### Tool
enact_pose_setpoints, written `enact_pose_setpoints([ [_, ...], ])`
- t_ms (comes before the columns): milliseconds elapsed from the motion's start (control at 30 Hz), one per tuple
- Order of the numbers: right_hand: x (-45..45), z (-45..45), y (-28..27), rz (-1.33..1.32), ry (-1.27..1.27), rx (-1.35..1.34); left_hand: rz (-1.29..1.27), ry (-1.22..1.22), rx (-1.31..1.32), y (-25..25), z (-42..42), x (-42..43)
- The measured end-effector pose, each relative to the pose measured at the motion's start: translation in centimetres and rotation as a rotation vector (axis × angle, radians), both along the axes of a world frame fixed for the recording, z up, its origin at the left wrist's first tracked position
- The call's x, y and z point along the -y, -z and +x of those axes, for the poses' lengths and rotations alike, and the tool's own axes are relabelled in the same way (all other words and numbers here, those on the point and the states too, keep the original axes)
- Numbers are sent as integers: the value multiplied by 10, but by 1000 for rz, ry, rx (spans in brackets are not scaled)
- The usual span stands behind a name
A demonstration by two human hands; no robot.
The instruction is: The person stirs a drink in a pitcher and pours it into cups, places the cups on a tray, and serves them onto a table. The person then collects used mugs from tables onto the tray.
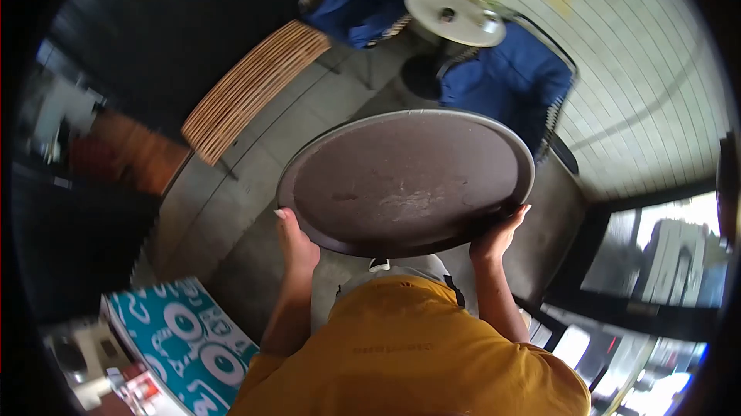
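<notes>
A brown oval serving tray [370, 161] with a raised rim is held level in front of my body. Its surface carries scuffs and pale worn marks near the middle. My left hand [297, 242] grips the near left edge, thumb up on the rim. On the near right edge, my right hand [500, 238] grips in the same way. The fingers of both hands are mostly hidden beneath the tray. Nothing rests on it.
Ahead stands a small round table [428, 8] with flowers and small items, between blue-cushioned chairs [502, 69]. A slatted bench [258, 84] lies ahead left. A teal patterned box [181, 339] is at lower left. Glazed, dark-framed panels [648, 308] are on the right.
</notes>
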State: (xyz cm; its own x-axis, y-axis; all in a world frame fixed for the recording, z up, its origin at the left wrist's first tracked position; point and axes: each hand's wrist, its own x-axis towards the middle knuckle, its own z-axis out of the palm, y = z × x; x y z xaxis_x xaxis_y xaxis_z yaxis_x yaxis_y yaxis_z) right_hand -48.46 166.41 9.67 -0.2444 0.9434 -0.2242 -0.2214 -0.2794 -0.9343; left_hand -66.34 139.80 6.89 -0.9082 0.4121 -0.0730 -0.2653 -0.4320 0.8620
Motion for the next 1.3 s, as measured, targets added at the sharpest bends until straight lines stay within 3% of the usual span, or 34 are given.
enact_pose_setpoints([
  [67, -6, -53, 7, -6, -98, -18, -34, -253, 20, 10, -15, 17],
  [167, -2, -125, 25, -32, -290, -14, 56, -422, -15, 14, -41, 44],
  [267, -3, -209, 30, -70, -354, -38, 99, -590, 41, -8, -80, 51],
  [400, -13, -307, 38, -195, -629, -159, 42, -815, -47, -37, -119, 61],
  [467, -8, -357, 37, 42, -777, -132, -17, -999, -23, -55, -135, 62],
  [600, 9, -446, 34, 16, -1050, -146, 4, -1267, 53, -81, -165, 69],
  [700, 45, -502, 32, 25, -1169, -96, 93, -1409, 118, -57, -164, 102],
  [800, 111, -551, 24, 60, -1307, -114, 112, -1548, 190, -52, -174, 136],
  [867, 157, -574, 21, -41, -1413, 36, 189, -1590, 148, -40, -176, 166],
  [1067, 331, -646, 71, -12, -1708, -26, 237, -1807, 174, -26, -209, 301],
  [1133, 389, -652, 59, -21, -1774, -33, 280, -1840, 177, -3, -207, 351],
  [1233, 478, -677, 39, -92, -1837, 37, 305, -1839, 123, -16, -231, 422],
  [1300, 528, -689, 25, -49, -1828, -98, 342, -1784, 188, -38, -248, 457],
])
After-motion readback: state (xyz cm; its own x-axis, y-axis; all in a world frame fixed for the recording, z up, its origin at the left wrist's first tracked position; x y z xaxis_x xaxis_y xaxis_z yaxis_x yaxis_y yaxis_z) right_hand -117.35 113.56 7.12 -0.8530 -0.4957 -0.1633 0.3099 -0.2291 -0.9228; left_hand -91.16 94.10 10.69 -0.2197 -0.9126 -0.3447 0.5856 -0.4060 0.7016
